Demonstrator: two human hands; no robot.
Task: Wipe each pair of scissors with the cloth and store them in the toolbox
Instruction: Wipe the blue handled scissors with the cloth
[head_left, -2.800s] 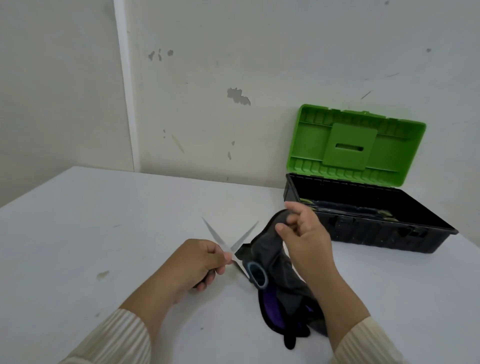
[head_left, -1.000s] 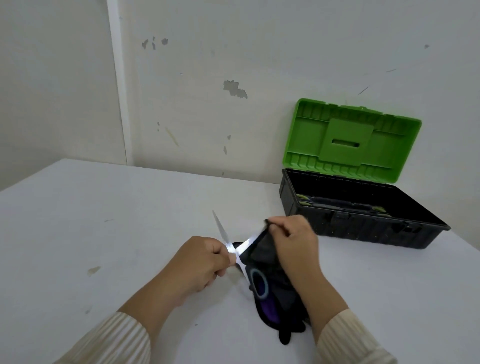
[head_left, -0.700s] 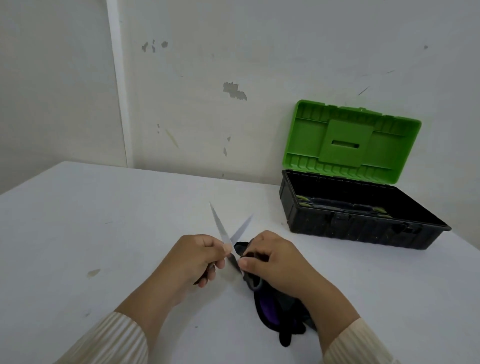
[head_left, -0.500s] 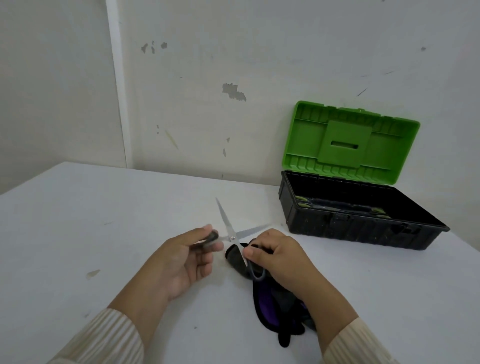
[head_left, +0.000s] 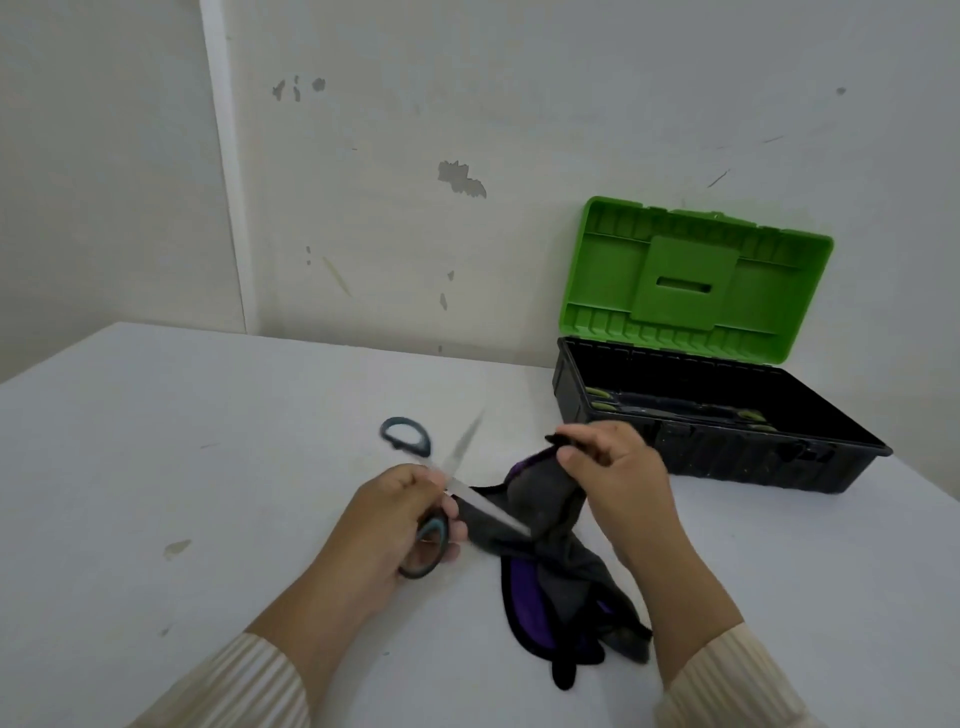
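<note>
Left grip (head_left: 410, 512) clamped on open scissors (head_left: 452, 470) at one handle loop – right grip (head_left: 610, 467) pinching dark cloth (head_left: 540, 512) bunched over surface. Mid-wipe; next, likely cloth down lower blade, then toolbox (head_left: 727, 447) – open, right.

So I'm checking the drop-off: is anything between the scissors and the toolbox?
Only the right hand and the cloth it holds sit between the scissors and the toolbox; its lid is up.
</note>
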